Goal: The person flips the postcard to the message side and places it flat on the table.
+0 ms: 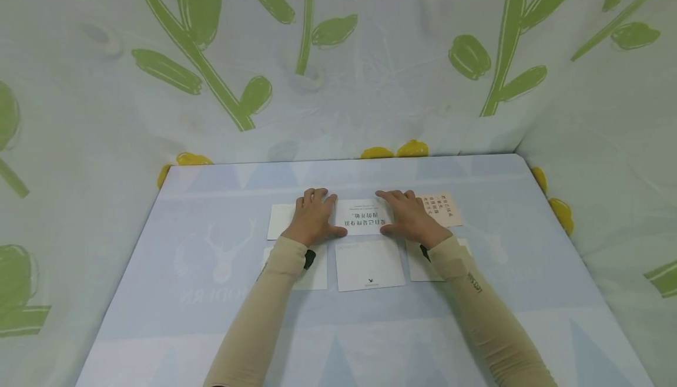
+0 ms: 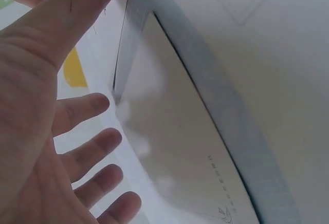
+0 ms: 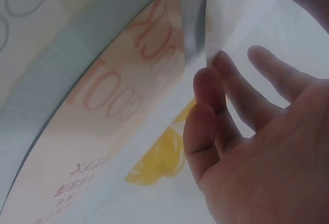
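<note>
A white card with dark printed characters (image 1: 365, 216) lies on the table between the two hands. My left hand (image 1: 312, 219) is at its left edge, thumb and fingers spread, the thumb tip right at the lower left corner. Along the right edge, my right hand (image 1: 412, 216) has its thumb and index finger stretched toward the card's corners. Beneath the left hand lies a plain white card (image 2: 169, 116), partly covered in the head view. A pink card with red lettering (image 3: 113, 100) lies beside the right hand, which overlaps it in the head view.
A nearer row of white cards includes a middle one with a small black mark (image 1: 370, 263), a left one (image 1: 314, 272) and a right one (image 1: 423, 266), the outer two partly hidden by the wrists. The pale blue table (image 1: 158, 305) meets a flower-patterned cloth (image 1: 370, 105) behind.
</note>
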### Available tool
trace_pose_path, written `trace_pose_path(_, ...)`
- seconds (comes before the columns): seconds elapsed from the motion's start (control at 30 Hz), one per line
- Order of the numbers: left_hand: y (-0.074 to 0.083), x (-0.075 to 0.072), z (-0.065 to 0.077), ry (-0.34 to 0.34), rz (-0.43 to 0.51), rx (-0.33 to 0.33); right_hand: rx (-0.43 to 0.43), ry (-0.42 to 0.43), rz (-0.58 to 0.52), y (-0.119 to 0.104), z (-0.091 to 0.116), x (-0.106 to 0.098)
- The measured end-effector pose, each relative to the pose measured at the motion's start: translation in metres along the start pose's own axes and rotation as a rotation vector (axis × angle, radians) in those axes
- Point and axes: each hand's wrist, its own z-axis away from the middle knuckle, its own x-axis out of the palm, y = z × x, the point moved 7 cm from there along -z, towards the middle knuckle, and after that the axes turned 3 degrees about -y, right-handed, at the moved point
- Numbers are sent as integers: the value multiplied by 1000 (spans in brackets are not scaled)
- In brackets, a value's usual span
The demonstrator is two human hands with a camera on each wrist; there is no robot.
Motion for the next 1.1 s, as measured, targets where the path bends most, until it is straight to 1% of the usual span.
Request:
trace_pose_path(0.23,-3,0,1,-12,27,-3,-21,52,40,-4,2,-2)
trace_pose_path(0.43,-3,-1,2,8,77,-2,-27,57,39,-5,4,-3)
trace_pose_path(0.57,-2,-1,4,33,98,4,-9,54,20,-3,5,-3)
trace_pose_path(0.67,-2,0,5,55,107,7,6,61,-11,0,7,-6)
trace_pose_path(0.83,-1,1,6,89,133,8,-10,74,-88,3,11,-11)
trace_pose_path(0.93,-1,2,6,106,144,10,12,77,-138,6,13,-13)
trace_pose_path(1.1,-1,3,6,129,152,0,60,71,-263,10,18,-15)
